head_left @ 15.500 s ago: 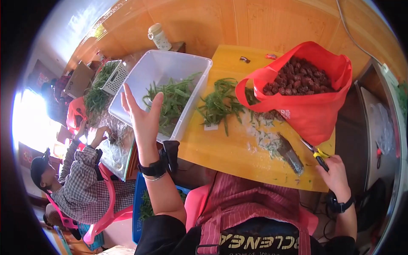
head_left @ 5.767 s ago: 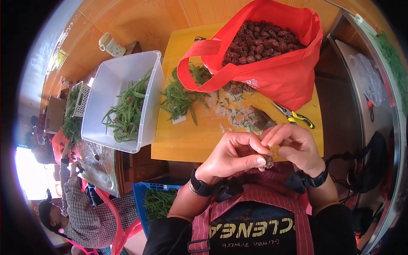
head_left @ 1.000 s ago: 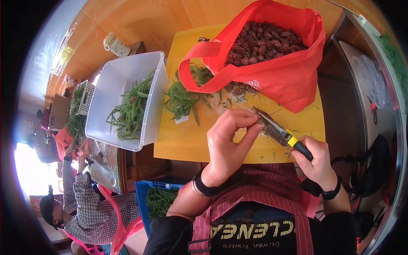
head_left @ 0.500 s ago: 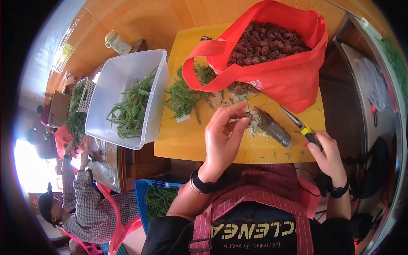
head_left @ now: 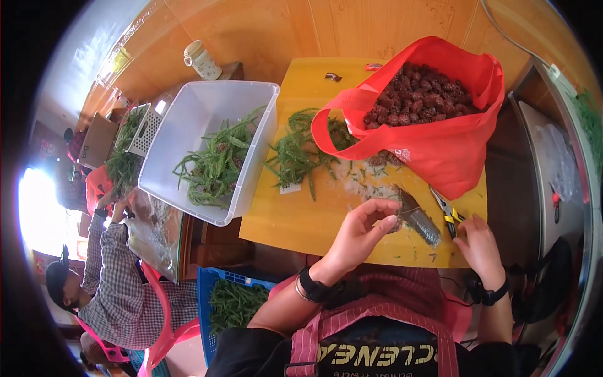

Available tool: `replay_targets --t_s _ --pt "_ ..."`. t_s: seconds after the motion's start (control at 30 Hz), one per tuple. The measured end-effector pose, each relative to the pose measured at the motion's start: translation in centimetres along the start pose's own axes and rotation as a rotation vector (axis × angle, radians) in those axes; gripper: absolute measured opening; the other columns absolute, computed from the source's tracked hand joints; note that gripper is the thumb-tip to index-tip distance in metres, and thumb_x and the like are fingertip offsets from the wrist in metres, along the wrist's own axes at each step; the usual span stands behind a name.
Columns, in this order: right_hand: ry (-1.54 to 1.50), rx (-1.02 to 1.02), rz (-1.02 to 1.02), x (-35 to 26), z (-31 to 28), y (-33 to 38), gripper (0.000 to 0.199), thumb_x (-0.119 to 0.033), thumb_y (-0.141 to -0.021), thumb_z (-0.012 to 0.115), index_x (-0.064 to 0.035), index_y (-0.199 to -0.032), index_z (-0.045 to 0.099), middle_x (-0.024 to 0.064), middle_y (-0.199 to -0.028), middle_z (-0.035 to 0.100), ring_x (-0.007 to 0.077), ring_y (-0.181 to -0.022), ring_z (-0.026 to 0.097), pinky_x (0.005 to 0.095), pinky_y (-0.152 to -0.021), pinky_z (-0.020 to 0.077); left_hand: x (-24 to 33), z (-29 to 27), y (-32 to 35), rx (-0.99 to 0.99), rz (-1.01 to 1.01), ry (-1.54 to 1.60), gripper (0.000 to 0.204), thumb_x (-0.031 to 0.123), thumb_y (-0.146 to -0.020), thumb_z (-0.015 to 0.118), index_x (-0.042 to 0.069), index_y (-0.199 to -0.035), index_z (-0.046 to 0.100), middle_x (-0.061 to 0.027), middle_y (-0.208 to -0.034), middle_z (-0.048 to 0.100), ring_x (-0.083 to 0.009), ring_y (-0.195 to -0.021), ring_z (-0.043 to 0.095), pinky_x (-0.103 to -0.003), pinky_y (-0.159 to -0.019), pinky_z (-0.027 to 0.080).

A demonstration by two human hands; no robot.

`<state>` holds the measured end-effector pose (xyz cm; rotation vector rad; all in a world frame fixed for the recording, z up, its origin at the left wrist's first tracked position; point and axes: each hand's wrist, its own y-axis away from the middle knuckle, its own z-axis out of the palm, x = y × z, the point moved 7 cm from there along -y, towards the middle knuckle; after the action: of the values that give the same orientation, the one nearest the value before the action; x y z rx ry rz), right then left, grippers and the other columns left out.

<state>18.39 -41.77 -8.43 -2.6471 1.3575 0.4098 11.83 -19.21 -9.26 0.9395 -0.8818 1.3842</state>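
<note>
left hand (head_left: 358,235) pinching a small dark piece (head_left: 396,225) over the yellow table (head_left: 295,220), right hand (head_left: 480,251) slack by the pliers (head_left: 448,210).
the piece is held at the fingertips, likely to keep it exposed, with thumb and forefinger pressed in and mostly hiding it; the right fingers are loosely parted near the handles, contact unclear. the pliers lie handles toward the person, presumably for easy pick-up, beside a plastic-wrapped dark bundle (head_left: 422,220). farther back, the red bag (head_left: 449,151) gapes, seemingly so its dark cones (head_left: 424,97) stay reachable; green sprigs (head_left: 295,147) lie between it and the clear tub (head_left: 188,119).
</note>
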Motion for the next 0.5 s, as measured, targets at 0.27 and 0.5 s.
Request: replay_targets --t_s 0.27,0.5 --pt "-1.346 -0.279 0.004 -10.3 2.8 -4.4 0.037 -0.012 -0.095 0.036 0.0018 -0.129 0.034 0.0119 -0.119 0.052 0.0169 -0.109 0.05 0.0304 -0.083 0.0468 0.2 1.1 -0.5 0.016 0.122 -0.211 0.019 0.004 -0.087 0.054 0.001 -0.105 0.054 -0.005 -0.097 0.057 -0.0121 -0.09 0.055 -0.025 -0.081 0.045" --pt "-1.366 -0.234 0.086 -9.6 4.0 -6.1 0.033 -0.022 -0.097 0.033 0.0005 -0.116 0.048 0.0093 -0.103 0.059 0.0128 -0.085 0.057 0.025 -0.073 0.0469 5.1 -4.7 -2.5 0.333 0.282 -1.27 0.027 0.014 -0.073 0.067 0.003 -0.093 0.053 -0.0215 -0.114 0.051 -0.0335 -0.079 0.059 -0.039 -0.068 0.05"
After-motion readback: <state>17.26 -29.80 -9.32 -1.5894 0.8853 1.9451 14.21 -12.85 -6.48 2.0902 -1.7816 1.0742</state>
